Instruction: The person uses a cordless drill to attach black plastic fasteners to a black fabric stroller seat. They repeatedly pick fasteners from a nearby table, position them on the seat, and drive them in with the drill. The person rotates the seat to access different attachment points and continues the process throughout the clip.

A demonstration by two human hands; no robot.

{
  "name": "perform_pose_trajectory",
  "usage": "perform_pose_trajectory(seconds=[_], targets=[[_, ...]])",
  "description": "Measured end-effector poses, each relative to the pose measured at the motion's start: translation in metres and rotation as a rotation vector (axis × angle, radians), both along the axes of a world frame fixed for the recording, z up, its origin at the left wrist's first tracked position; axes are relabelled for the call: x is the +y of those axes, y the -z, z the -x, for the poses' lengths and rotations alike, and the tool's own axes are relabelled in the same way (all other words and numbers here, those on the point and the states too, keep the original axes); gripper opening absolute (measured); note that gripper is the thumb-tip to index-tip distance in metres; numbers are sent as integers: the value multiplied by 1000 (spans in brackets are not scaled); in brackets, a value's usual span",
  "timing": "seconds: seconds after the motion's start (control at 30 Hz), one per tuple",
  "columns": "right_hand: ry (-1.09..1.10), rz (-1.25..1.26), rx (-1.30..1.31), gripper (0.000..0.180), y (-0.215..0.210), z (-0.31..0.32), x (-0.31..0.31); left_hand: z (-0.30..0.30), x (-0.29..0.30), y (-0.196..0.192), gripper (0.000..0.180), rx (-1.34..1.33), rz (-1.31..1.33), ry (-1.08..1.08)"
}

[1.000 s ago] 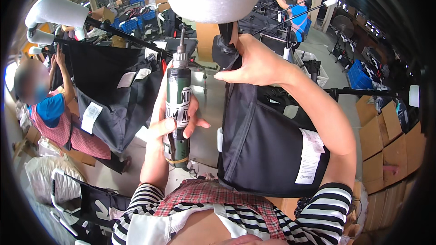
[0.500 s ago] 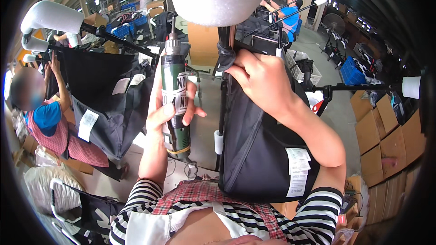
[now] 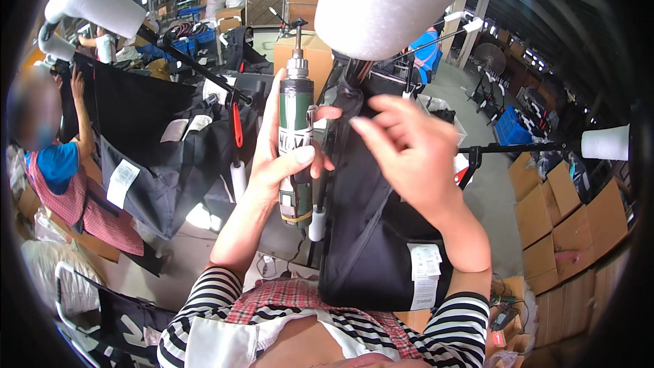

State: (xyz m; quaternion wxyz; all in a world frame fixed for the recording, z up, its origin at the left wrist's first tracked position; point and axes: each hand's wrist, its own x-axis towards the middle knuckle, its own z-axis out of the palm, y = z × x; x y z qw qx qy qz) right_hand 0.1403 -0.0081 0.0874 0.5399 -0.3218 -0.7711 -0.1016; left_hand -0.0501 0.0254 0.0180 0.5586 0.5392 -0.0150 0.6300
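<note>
My left hand (image 3: 276, 157) is wrapped round a green and black electric screwdriver (image 3: 296, 112), held upright with its bit pointing away from me. A small dark piece shows at the bit's tip, too small to name. Just right of it, my right hand (image 3: 415, 153) hovers over the black fabric body (image 3: 361, 232) of what looks like a stroller. Its fingers are bent, with a gap between thumb and forefinger and nothing visible in them. Close to those fingertips is the dark frame tube (image 3: 351, 78), covered at its upper end by white foam wrap (image 3: 388, 3).
On the left, a co-worker in a checked apron (image 3: 102, 211) handles another black fabric frame (image 3: 150, 129). A red strip (image 3: 237, 125) hangs there. Cardboard boxes (image 3: 579, 225) stack at the right. A foam-tipped bar (image 3: 603, 143) juts out at right.
My right hand has come off the black strap on the tube, and its fingers have parted. The screwdriver has moved right, closer to the tube. The view has shifted slightly.
</note>
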Motion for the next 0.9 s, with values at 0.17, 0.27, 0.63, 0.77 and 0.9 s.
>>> perform_pose_trajectory(seconds=[0.17, 0.27, 0.63, 0.77, 0.9], targets=[[-253, -12, -78, 46, -32, 6, 28, 2, 1, -1, 110, 5, -7, 4], [-357, 279, -196, 25, -18, 5, 47, 4, -4, 1, 111, -3, -2, 18], [-162, -20, -194, 30, 8, 3, 43, 40, -80, 42, 118, 338, 199, 160], [-189, 28, -186, 32, 8, 4, 41, 32, -72, 49, 115, 331, 139, 183], [-175, 29, -206, 33, 7, 3, 41, 29, -72, 45, 114, 232, 259, 346]])
